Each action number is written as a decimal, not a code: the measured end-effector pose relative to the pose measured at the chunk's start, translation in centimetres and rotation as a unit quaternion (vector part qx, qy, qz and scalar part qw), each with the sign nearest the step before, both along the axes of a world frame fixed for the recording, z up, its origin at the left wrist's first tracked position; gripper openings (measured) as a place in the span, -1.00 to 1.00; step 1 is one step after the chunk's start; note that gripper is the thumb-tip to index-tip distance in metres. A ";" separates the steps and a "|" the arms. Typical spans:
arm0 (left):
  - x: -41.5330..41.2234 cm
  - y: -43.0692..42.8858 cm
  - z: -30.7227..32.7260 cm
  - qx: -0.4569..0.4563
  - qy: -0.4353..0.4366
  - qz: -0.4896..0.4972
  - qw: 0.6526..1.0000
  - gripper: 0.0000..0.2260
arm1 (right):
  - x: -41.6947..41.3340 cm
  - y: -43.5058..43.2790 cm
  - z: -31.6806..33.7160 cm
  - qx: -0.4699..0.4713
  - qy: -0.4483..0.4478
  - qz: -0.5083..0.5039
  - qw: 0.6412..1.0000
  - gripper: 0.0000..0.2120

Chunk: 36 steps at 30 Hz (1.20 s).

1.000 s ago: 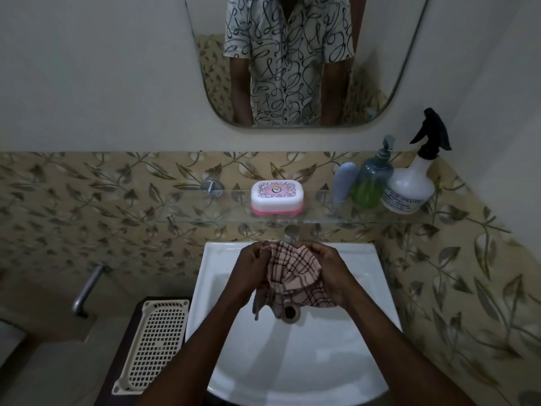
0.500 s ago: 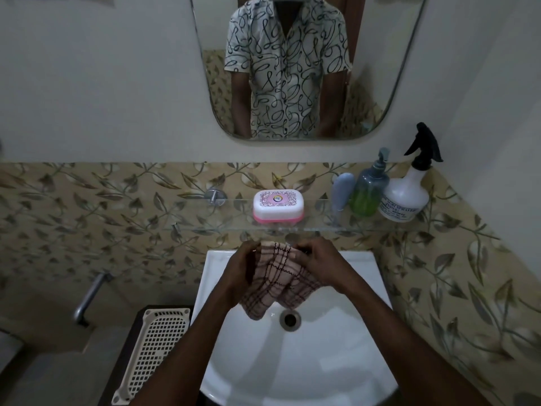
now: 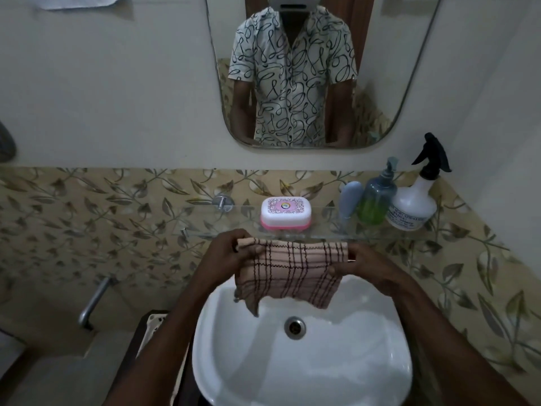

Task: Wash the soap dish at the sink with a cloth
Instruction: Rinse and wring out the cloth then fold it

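A checked pink-brown cloth [image 3: 288,272] hangs spread out over the back of the white sink [image 3: 307,373]. My left hand [image 3: 227,253] grips its upper left corner and my right hand [image 3: 361,262] grips its upper right corner. The soap dish [image 3: 286,213], white lid on a pink base, sits closed on the glass shelf [image 3: 322,234] just behind the cloth, untouched. The tap is hidden behind the cloth.
On the shelf's right end stand a pale blue tube [image 3: 349,200], a green soap pump bottle [image 3: 377,202] and a white spray bottle [image 3: 415,203]. A mirror [image 3: 319,68] hangs above. A white perforated tray [image 3: 153,326] lies left of the sink. A metal pipe [image 3: 93,300] juts out at left.
The cloth was bunched between both hands over the drain. My hands have risen and moved apart, pulling the cloth out flat just below the shelf.
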State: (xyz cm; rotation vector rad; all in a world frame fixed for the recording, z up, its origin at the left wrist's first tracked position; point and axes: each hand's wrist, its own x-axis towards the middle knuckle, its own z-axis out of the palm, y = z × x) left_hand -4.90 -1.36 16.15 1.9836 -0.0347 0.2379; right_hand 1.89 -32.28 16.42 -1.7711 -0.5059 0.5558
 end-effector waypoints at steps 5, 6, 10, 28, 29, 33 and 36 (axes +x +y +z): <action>-0.1 -1.1 -2.3 -0.480 0.160 -0.110 0.855 -0.33 | -0.5 2.3 0.0 0.224 0.143 -0.135 0.955 -0.82; -0.6 -2.2 -4.1 -0.555 0.198 -0.140 0.796 -0.20 | -0.6 3.0 -0.1 0.216 0.145 -0.160 0.952 -0.84; -3.5 -5.5 -8.4 -0.555 0.262 -0.137 0.778 -0.36 | -0.6 2.6 -1.9 0.159 0.150 -0.179 0.959 -0.80; -2.8 -1.7 -8.6 -0.290 0.338 0.001 0.895 -0.83 | -3.4 2.3 -7.5 0.062 0.394 -0.191 0.897 -0.73; -2.8 -1.3 -8.3 -0.297 0.310 -0.004 0.903 -0.82 | -3.1 2.2 -7.1 0.087 0.374 -0.184 0.905 -0.72; -3.6 0.3 -7.1 -0.294 0.126 0.015 0.947 -0.73 | -2.5 1.2 -5.9 0.222 0.186 -0.128 0.949 -0.46; -3.7 0.2 -6.5 -0.215 0.059 -0.003 0.975 -0.76 | -2.5 2.0 -6.3 0.175 0.092 -0.166 0.966 -0.50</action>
